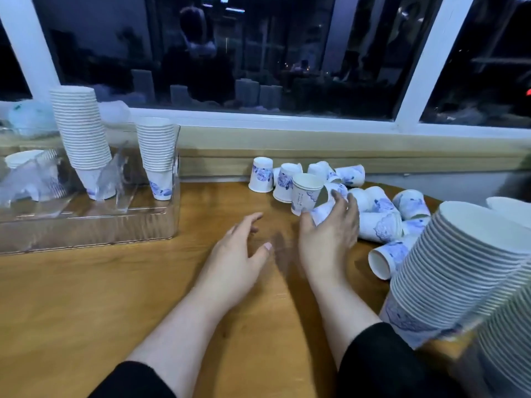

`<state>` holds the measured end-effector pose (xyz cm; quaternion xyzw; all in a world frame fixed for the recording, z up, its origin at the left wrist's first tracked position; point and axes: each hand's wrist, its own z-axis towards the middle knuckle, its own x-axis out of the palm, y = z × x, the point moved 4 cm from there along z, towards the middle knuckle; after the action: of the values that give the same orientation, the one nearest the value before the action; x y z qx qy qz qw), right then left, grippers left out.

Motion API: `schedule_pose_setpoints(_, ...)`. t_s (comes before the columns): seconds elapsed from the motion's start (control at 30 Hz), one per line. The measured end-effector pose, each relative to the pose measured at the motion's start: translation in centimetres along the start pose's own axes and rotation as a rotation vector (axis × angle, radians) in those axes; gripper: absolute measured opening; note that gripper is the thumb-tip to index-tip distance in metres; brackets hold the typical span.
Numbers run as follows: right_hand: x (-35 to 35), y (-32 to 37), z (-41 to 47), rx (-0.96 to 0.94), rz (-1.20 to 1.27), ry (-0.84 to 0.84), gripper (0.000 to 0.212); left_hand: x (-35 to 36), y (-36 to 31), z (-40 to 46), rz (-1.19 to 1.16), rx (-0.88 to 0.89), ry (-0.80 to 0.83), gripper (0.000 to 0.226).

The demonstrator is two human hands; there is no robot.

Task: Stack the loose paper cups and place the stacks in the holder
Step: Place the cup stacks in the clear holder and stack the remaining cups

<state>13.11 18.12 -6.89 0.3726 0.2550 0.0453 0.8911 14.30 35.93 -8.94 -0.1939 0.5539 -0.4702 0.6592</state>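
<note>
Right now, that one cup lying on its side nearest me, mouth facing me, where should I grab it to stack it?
Probably best to take the lying cup round its side wall near the open rim, coming from above with the right hand. Its mouth points toward the table's near-left, its base is tucked against the other loose cups, and the tall stack crowds its right.

White paper cups with blue floral print [379,225] lie at two o'clock on the honey-brown wooden table [86,297]. At ten o'clock, white ribbed cup stacks [82,133] stand in a clear plastic holder [86,225]. Black sleeves [373,366] at six.
</note>
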Motion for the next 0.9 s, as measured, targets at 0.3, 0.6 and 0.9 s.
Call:
schedule_pose_setpoints(0.3, 1.7, -2.3, 2.2, 0.262, -0.089, 0.078, 0.065, -0.3, 0.4, 0.3, -0.087, 0.007, -0.043, 0.052)
schedule_pose_setpoints(0.6, 1.1, -0.4, 1.1, 0.126, -0.034, 0.102, 0.045, -0.8, -0.2, 0.1, -0.050, 0.024, -0.074, 0.060)
schedule_pose_setpoints(0.9, -0.1, 6.9, -4.5, -0.312, 0.457, 0.429, 0.029, -2.0, -0.6, 0.1, 0.094, 0.033, -0.125, 0.093)
